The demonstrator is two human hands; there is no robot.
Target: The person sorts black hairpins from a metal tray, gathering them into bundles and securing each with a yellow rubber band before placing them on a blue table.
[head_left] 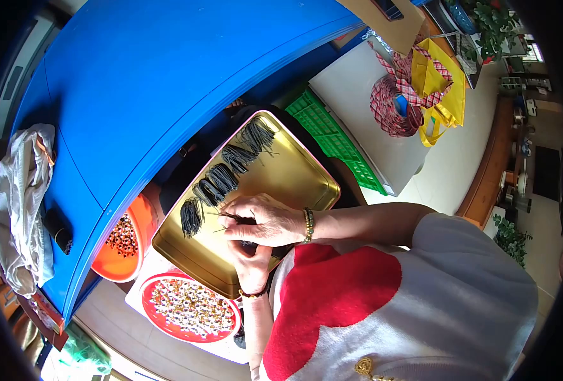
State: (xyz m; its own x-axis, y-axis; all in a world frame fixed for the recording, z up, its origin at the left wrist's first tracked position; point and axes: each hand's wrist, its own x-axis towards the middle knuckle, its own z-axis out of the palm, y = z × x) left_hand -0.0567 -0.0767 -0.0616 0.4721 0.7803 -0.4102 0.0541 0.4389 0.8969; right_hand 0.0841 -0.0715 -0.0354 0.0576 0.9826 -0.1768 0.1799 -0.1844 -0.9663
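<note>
Now both hands meet over a gold tray [291,178] that sits tilted on the person's lap, below the edge of a blue table [167,63]. The right hand [265,219], with a beaded bracelet on its wrist, lies palm down with its fingers curled. Thumb and fingertips pinch a few thin dark strands [221,216], which stick out toward the tray's left side. The left hand [250,263] comes up from below and tucks under the right one. Its fingers are bent in, but the right hand covers them, so I cannot tell what it has hold of, if anything.

5 dark bundles [223,176] lie in a slanted row along the tray's upper left edge, each just beside the next. The lowest one is near the pinched strands.

Below the tray, a red plate [151,287] holds many small pale and gold beads. An orange bowl [143,219] with more beads sits just left of the tray, partly under the table edge. A white cloth [21,203] lies on the table's far left. A green crate [332,136] stands beyond the tray, with a plaid bag [393,105] and a yellow bag [437,82] further off.
</note>
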